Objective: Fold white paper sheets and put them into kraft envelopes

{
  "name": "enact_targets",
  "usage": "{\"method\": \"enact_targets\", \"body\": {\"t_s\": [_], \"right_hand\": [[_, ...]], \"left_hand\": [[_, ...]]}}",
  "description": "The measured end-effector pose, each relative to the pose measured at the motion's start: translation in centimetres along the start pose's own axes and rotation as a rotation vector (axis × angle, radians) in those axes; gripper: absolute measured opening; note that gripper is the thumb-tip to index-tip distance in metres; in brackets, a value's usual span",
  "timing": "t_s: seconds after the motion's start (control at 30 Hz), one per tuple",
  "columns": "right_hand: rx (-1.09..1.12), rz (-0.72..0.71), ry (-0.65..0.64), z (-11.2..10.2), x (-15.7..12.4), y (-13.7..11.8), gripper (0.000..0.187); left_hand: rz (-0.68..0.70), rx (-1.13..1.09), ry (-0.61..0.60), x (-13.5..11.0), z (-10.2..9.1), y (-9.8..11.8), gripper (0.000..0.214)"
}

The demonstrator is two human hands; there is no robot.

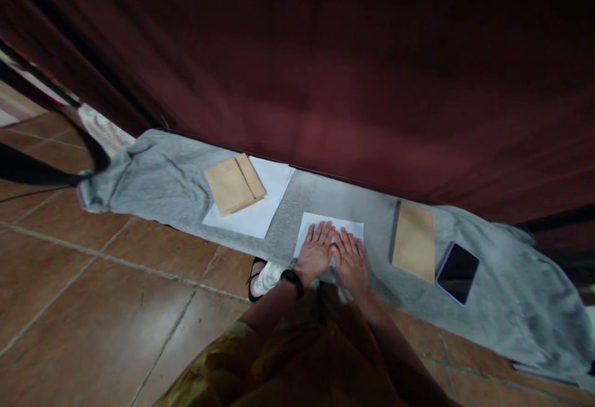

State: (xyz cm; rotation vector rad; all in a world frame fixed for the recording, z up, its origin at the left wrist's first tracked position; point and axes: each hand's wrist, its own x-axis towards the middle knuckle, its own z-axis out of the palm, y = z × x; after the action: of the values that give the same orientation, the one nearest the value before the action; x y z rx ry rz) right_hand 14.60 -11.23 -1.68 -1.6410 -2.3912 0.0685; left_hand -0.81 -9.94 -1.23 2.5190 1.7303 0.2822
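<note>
Tiled floor (93,283), grey cloth (158,178) spread along a dark red curtain (325,54). White sheet (349,227) lies flat on the cloth's near edge, plain and blank, its near part hidden under the hands. Left hand (316,249) and right hand (351,259) rest side by side, palms down, fingers straight, pressing on it and gripping nothing. Black wristband (292,282) on left wrist. Right of the sheet: brown envelope (413,240), then dark phone (458,272). Left: second brown envelope (235,183) on white paper (260,212).
</note>
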Motion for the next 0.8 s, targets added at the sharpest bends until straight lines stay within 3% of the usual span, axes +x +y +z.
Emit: {"method": "enact_targets", "body": {"t_s": [0.17, 0.33, 0.67, 0.8], "right_hand": [[-0.011, 0.041, 0.079, 0.3, -0.1, 0.0, 0.053], [-0.009, 0.074, 0.067, 0.3, 0.1, -0.3, 0.053], [0.001, 0.144, 0.037, 0.5, 0.3, -0.5, 0.052], [0.003, 0.142, 0.079, 0.8, 0.3, -0.4, 0.052]], "left_hand": [[0.053, 0.012, -0.027, 0.3, -0.1, 0.3, 0.059], [0.067, 0.018, -0.034, 0.3, -0.2, 0.4, 0.057], [0.043, -0.029, 0.013, 0.3, -0.6, -1.1, 0.055], [-0.043, -0.014, 0.035, 0.0, -1.0, -1.8, 0.056]]}}
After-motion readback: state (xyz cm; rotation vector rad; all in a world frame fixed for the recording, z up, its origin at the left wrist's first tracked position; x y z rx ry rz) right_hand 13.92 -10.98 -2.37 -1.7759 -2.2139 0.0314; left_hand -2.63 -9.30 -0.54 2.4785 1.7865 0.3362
